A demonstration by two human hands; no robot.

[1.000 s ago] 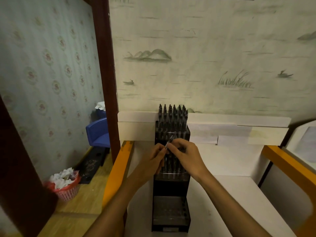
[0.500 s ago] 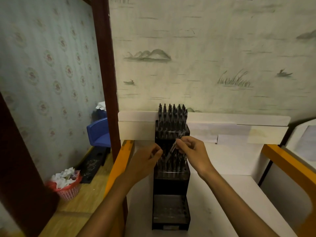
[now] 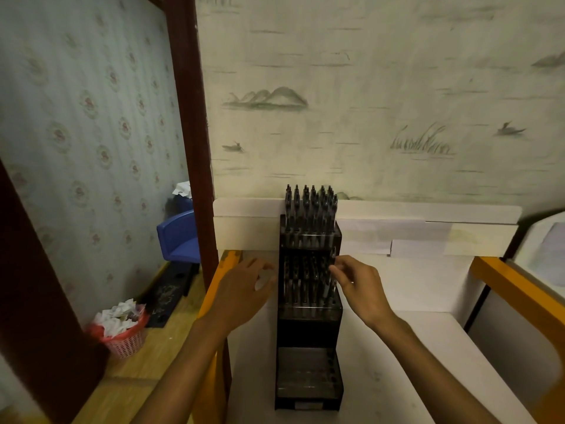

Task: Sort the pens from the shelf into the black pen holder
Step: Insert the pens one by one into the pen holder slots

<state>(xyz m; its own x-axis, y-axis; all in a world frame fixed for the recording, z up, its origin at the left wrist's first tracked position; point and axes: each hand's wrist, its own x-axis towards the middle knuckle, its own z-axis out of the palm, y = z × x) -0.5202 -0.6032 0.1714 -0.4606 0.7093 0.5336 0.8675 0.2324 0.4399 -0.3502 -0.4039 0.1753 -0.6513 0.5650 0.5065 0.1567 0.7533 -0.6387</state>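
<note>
Black pen holder (image 3: 308, 325) stands tiered at twelve o'clock, top and middle tiers packed. Right hand (image 3: 356, 286) pinches a pen (image 3: 334, 264), near upright, over the middle tier's right edge. Left hand (image 3: 244, 286) relaxed, empty.

Pink basket (image 3: 125, 341) of crumpled paper on wooden floor (image 3: 134, 374), blue chair (image 3: 180, 237) beyond, dark wooden post (image 3: 189, 133), landscape wallpaper (image 3: 382, 102).

Right hand (image 3: 356, 284) pinching a pen (image 3: 333, 264) into black pen holder (image 3: 308, 325), left hand (image 3: 244, 289) beside it
</note>
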